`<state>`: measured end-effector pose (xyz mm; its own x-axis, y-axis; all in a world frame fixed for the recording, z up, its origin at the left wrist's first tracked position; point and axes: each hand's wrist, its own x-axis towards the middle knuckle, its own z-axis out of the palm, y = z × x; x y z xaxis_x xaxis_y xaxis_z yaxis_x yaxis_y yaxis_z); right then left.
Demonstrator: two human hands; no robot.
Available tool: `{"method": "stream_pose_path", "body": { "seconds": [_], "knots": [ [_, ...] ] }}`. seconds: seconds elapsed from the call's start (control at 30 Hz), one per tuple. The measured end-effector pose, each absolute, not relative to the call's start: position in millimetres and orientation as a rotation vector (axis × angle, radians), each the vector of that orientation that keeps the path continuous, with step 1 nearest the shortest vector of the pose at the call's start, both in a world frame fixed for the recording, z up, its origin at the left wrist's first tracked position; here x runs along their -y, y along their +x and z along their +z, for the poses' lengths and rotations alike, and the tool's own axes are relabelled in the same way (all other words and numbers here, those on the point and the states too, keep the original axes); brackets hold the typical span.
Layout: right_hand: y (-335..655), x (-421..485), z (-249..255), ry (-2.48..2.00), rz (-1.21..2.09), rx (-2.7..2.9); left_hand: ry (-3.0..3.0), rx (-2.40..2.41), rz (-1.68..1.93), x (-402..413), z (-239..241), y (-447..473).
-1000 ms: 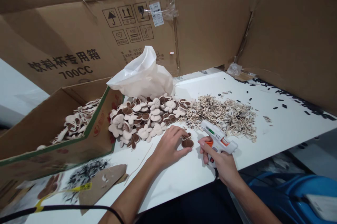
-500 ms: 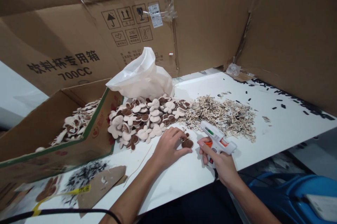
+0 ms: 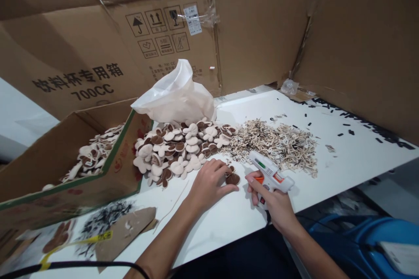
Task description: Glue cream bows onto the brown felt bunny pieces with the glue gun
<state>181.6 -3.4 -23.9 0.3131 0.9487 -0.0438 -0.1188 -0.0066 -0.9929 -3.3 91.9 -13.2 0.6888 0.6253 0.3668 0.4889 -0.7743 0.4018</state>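
My left hand (image 3: 209, 183) rests on the white table (image 3: 343, 161), its fingertips pressing a small brown ear-shaped felt piece (image 3: 232, 178) flat. My right hand (image 3: 273, 198) is wrapped round the grip of a white and orange glue gun (image 3: 270, 173), whose nozzle points left toward the brown piece. Just behind my left hand lies a heap of cream and brown ear-shaped pieces (image 3: 176, 148). To its right spreads a pile of small beige strips (image 3: 278, 143).
An open cardboard box (image 3: 65, 183) at the left holds more cream and brown pieces. A white plastic bag (image 3: 178, 95) stands behind the heap. Cardboard walls (image 3: 262, 30) enclose the table. Black bits (image 3: 347, 126) lie scattered at the right; a cardboard scrap (image 3: 124, 231) lies near the front.
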Motion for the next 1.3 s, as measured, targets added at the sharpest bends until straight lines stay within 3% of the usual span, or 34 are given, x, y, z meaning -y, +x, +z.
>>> {"method": "stream_pose_path", "body": {
  "seconds": [1.3],
  "knots": [
    [180.5, 3.2, -23.8, -1.293, 1.041, 0.870, 2.599, -0.881, 0.733, -88.6, -11.8, -2.2]
  ]
}}
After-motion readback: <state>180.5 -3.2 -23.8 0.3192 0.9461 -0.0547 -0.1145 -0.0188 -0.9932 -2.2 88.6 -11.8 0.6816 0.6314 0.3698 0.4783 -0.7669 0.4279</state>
